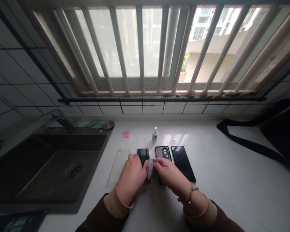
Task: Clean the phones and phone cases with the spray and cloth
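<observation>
A small grey cloth [150,169] is stretched between my two hands above the counter. My left hand [133,169] pinches its left side, and my right hand [166,170] has its fingers closed on the right edge. Beneath them lies a dark phone [143,154], partly covered by my left hand. A clear phone case [116,166] is left of it, its right side behind my left hand. Behind my right hand lies a black-rimmed phone case [160,152] with a camera cutout. Farther right rests a larger dark phone [183,162], flat and screen up.
A white spray bottle [155,134] stands behind the phones, near a pink sticky note [126,134] and a small clear piece [174,141]. The sink [91,180] with its faucet [65,122] is at left. A black strap [244,145] lies at right. A barred window is behind.
</observation>
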### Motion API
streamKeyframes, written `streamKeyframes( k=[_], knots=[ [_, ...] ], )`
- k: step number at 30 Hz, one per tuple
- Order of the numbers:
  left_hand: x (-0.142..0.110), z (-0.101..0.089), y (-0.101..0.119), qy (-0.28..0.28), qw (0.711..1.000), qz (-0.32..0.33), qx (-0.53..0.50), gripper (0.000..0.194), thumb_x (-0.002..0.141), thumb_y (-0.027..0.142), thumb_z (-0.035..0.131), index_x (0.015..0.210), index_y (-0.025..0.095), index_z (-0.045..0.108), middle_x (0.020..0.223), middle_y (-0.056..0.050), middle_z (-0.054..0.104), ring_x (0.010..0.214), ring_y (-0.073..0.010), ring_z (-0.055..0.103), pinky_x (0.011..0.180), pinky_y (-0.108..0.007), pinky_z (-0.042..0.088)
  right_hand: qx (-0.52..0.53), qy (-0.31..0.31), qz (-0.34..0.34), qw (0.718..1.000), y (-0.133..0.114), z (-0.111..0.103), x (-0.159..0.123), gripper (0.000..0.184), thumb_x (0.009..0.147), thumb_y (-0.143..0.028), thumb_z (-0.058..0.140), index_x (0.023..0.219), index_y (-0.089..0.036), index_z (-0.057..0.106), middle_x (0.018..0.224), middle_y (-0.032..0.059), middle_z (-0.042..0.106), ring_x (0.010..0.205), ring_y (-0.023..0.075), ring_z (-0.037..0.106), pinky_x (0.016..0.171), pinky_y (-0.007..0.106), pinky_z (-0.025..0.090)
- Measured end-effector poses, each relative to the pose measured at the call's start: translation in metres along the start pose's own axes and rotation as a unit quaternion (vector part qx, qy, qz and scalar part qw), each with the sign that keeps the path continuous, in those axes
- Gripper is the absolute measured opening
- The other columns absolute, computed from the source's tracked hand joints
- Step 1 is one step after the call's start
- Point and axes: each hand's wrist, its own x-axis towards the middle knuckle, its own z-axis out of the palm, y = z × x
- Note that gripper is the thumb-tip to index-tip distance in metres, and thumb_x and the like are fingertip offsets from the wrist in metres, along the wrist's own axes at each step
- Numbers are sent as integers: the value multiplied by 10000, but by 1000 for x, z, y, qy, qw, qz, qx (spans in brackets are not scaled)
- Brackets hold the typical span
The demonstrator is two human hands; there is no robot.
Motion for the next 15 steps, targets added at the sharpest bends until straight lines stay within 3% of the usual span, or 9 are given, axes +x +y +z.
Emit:
streamKeyframes(
  k=[4, 9, 12, 15],
  knots=[
    [2, 7, -3, 41, 999, 6, 3, 456, 1036, 425, 477, 1254, 50, 619, 1186, -233, 623, 1045, -361, 676, 938, -434, 521, -161, 72, -52, 983, 3, -7, 4, 254, 1003, -257, 491, 857, -207, 692, 903, 79, 712, 838, 226, 633, 758, 322, 427],
    [4, 10, -5, 133, 991, 24, 7, 390, 1041, 400, 500, 1251, 96, 621, 1133, -170, 609, 1067, -330, 652, 955, -417, 514, -355, 205, -70, 909, 13, -18, 9, 226, 1018, -171, 468, 964, -171, 688, 1116, 148, 665, 977, 243, 646, 870, 318, 446],
    [6, 10, -6, 155, 986, 53, -30, 345, 1042, 387, 511, 1229, 124, 635, 1121, -148, 610, 1074, -307, 643, 973, -408, 512, -414, 210, -40, 885, 19, -22, 11, 249, 1023, -165, 467, 1000, -137, 713, 1188, 181, 646, 949, 241, 671, 845, 323, 459],
    [7, 12, -7, 150, 983, 80, -66, 336, 1038, 374, 525, 1242, 135, 644, 1124, -139, 627, 1073, -295, 644, 990, -414, 510, -439, 193, -12, 877, 22, -23, 13, 273, 1027, -165, 462, 1007, -124, 731, 1208, 193, 650, 904, 234, 693, 791, 324, 460]
  ],
)
